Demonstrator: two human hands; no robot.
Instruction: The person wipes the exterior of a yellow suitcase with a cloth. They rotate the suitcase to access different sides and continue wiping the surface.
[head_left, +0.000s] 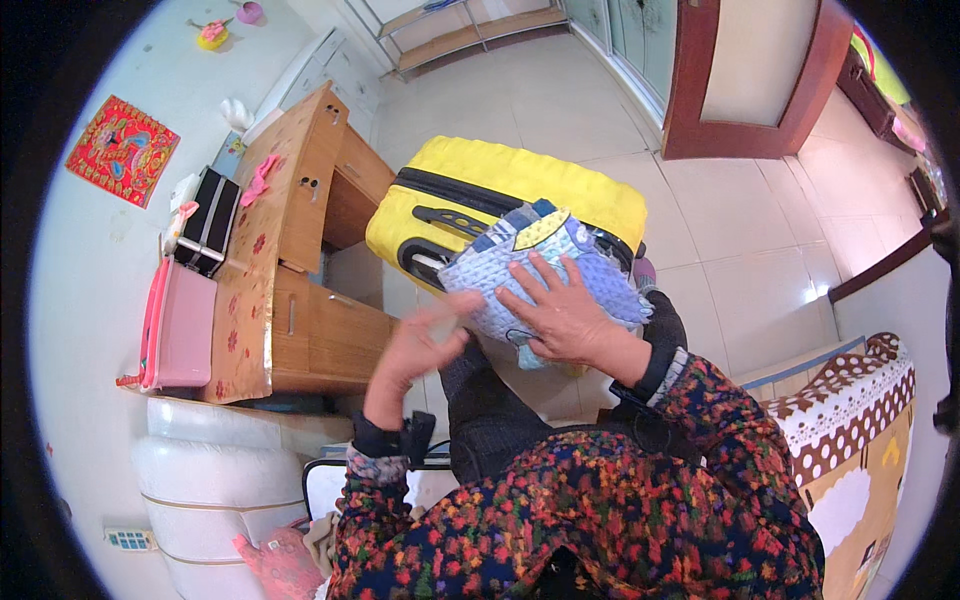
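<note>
A yellow hard-shell suitcase (510, 172) with a black zip band and a black carry handle stands on the floor before me. Over its near side lies a quilted patchwork cloth (480, 281) in light blue, violet and yellow, with frayed edges. My right hand (566, 315) rests flat on the cloth with spread fingers, gripping nothing. At the cloth's left edge is my left hand (420, 337), blurred, with thumb and forefinger apart and nothing seen in it. Whether its fingertip touches the cloth cannot be told.
To the left stands a wooden desk (296, 202) bearing a black case (206, 217) and a pink plastic bin (184, 326). A brown wooden door (679, 82) is ahead at right. A bed with a dotted cover (847, 427) lies at lower right, and a white padded seat (202, 480) at lower left.
</note>
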